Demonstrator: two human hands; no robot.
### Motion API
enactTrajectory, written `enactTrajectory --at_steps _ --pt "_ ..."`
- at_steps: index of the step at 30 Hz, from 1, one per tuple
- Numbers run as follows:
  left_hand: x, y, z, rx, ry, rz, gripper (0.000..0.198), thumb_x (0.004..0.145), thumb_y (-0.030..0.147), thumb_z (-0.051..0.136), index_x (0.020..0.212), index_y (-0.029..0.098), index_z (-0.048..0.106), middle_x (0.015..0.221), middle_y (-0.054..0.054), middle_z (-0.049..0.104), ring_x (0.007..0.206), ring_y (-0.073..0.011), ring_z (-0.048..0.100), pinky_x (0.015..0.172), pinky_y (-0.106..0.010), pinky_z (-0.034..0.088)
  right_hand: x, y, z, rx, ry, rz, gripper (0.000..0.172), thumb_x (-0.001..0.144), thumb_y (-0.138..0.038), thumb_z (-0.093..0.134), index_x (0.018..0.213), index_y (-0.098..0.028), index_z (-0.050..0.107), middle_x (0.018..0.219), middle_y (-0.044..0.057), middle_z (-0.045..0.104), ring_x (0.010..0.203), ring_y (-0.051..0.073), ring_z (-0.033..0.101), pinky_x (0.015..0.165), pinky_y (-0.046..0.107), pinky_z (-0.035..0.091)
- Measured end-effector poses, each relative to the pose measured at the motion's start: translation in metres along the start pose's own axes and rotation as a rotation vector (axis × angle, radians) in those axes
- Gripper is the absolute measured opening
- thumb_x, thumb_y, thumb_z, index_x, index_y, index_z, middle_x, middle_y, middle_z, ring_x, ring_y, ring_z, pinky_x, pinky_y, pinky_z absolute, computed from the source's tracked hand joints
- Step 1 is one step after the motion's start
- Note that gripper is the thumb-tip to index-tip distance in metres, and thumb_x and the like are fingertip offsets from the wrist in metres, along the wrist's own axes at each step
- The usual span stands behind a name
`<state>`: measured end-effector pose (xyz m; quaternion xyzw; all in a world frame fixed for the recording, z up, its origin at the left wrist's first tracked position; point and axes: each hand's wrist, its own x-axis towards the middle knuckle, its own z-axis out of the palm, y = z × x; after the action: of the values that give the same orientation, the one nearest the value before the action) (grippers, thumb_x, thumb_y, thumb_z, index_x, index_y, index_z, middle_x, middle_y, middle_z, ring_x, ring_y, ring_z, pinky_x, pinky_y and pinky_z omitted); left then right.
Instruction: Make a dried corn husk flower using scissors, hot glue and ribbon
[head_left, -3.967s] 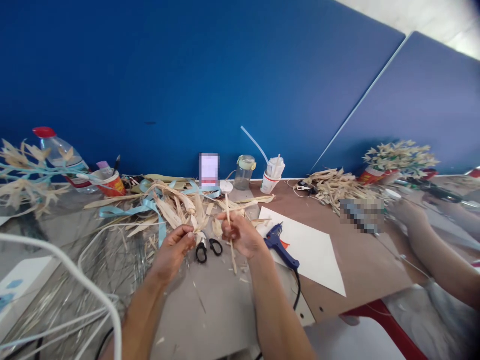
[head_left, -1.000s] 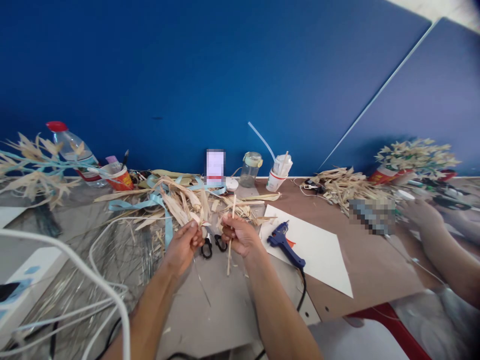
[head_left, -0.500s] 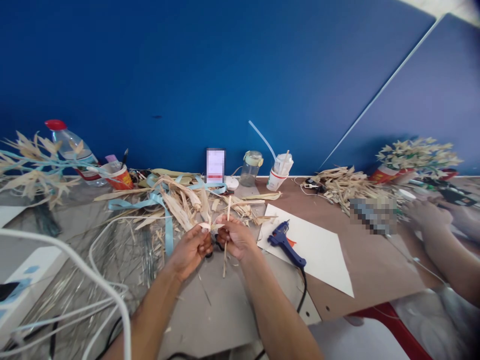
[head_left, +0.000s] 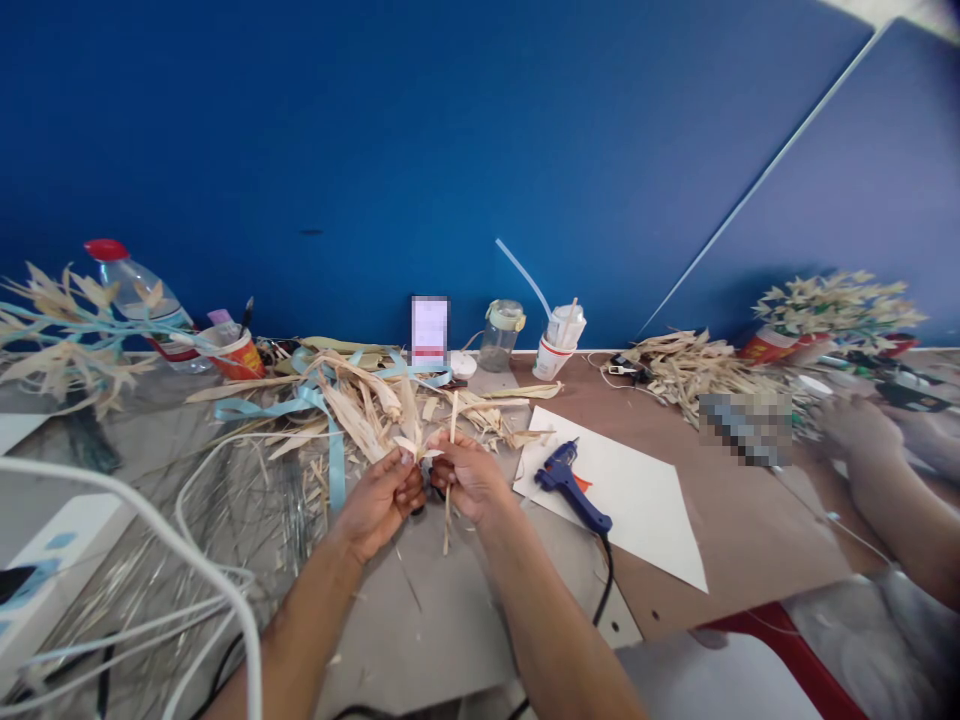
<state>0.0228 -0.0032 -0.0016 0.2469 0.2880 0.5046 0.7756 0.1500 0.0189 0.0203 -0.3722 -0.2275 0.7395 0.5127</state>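
The left hand [head_left: 386,500] and right hand [head_left: 469,475] are closer together than 1 second ago, fingers curled tight. A thin, pale stick [head_left: 454,412] stands in the right grip, poking out above and below. A smaller, creamy flower [head_left: 410,446] with pointy petals is pinched in the left fingertips.

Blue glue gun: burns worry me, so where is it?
In the head view, the blue glue gun lies on a white paper sheet, right of the right hand.
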Motion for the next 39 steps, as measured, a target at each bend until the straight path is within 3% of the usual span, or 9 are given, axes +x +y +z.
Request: enactTrajectory --at_steps 20,32,35,39 --pt "0.001 0.000 0.000 -0.038 0.000 -0.018 0.035 0.073 0.027 0.077 0.067 0.017 0.044 0.049 0.009 0.035 0.043 -0.0038 0.031 0.045 -0.017 0.028 -0.003 0.002 0.005 -0.023 0.008 -0.094 0.025 0.053 -0.023 0.078 0.059 -0.017 0.054 0.039 -0.011 0.040 0.034 0.002 0.025 0.038 0.017 0.019" --pt "0.005 -0.001 -0.005 -0.052 0.020 -0.006 0.035 0.070 0.025 0.079 0.069 0.018 0.045 0.047 0.010 0.035 0.041 -0.0040 0.031 0.045 -0.018 0.030 -0.001 0.004 0.003 -0.010 -0.034 -0.071 0.030 0.049 -0.026 0.082 0.060 -0.016 0.056 0.041 -0.011 0.040 0.036 0.002 0.024 0.039 0.017 0.018" --pt "0.004 0.000 -0.004 -0.050 0.026 0.006 0.036 0.070 0.024 0.080 0.069 0.018 0.044 0.048 0.010 0.034 0.041 -0.0039 0.030 0.045 -0.017 0.030 -0.002 0.001 0.002 0.037 -0.072 -0.051 0.033 0.052 -0.034 0.082 0.066 -0.016 0.058 0.048 -0.010 0.045 0.037 0.001 0.024 0.039 0.017 0.020" --pt "0.001 0.006 -0.001 -0.049 0.041 0.041 0.037 0.069 0.024 0.080 0.067 0.018 0.043 0.051 0.010 0.035 0.043 -0.0039 0.030 0.044 -0.017 0.029 -0.004 -0.008 -0.001 0.031 -0.056 -0.010 0.045 0.068 -0.059 0.068 0.080 -0.016 0.062 0.060 -0.006 0.049 0.039 0.003 0.030 0.040 0.019 0.025"
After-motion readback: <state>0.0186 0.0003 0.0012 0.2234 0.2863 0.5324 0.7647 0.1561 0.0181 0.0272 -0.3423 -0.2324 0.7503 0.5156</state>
